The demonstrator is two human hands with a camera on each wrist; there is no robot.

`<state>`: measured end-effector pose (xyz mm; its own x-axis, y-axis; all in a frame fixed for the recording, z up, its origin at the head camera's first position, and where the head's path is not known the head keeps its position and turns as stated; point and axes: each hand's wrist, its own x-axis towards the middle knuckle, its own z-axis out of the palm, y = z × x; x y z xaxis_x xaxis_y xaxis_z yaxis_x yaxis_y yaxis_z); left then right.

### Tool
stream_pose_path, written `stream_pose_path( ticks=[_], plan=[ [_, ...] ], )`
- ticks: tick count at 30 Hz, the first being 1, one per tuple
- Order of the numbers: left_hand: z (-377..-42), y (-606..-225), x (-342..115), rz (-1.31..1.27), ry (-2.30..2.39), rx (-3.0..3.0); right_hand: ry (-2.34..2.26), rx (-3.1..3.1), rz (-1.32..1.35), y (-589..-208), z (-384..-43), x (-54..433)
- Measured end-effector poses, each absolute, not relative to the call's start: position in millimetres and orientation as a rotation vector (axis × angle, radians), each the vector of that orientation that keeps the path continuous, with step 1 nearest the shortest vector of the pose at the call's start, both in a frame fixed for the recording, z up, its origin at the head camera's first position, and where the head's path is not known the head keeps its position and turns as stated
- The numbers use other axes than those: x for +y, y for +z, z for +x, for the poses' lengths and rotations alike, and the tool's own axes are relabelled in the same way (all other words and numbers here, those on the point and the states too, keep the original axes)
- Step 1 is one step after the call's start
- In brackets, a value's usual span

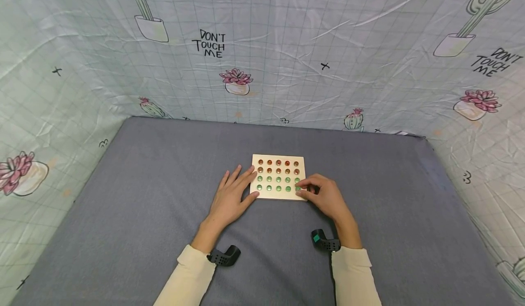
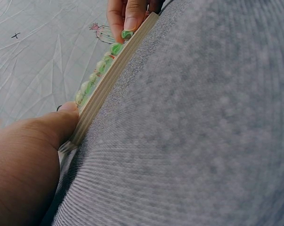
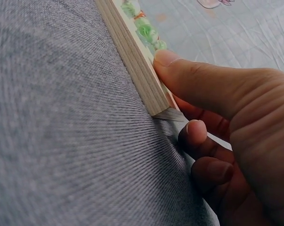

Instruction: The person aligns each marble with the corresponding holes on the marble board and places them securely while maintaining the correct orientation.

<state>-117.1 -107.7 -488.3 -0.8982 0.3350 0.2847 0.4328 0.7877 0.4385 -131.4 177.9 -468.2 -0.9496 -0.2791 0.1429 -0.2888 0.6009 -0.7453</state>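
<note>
A pale wooden board (image 1: 274,174) with rows of glass marbles lies flat on the grey cloth. Its two far rows hold amber marbles (image 1: 278,163), and the two near rows hold green ones (image 1: 278,188). My left hand (image 1: 230,200) rests along the board's left side, fingers spread and fairly straight, thumb at the near left corner. At the near right corner my right hand (image 1: 326,196) pinches a green marble (image 2: 126,34) between thumb and forefinger, right at the board's surface. In the right wrist view the thumb (image 3: 193,77) hides that marble, and the other fingers curl beside the board's corner.
Grey cloth (image 1: 143,206) covers the table around the board. A hanging fabric backdrop (image 1: 279,69) printed with cacti closes off the back and both sides. Black wrist cameras (image 1: 224,256) sit on both wrists over cream sleeves (image 1: 186,278).
</note>
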Motion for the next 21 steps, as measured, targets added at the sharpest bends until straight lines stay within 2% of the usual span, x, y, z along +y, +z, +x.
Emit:
stream_pose_path(
  ticks=[21],
  plan=[
    [-114.5,-494.0,-106.7,-0.609,-0.77,-2.753,1.335,-2.71,0.489,-466.2,-128.0,178.9]
  ],
)
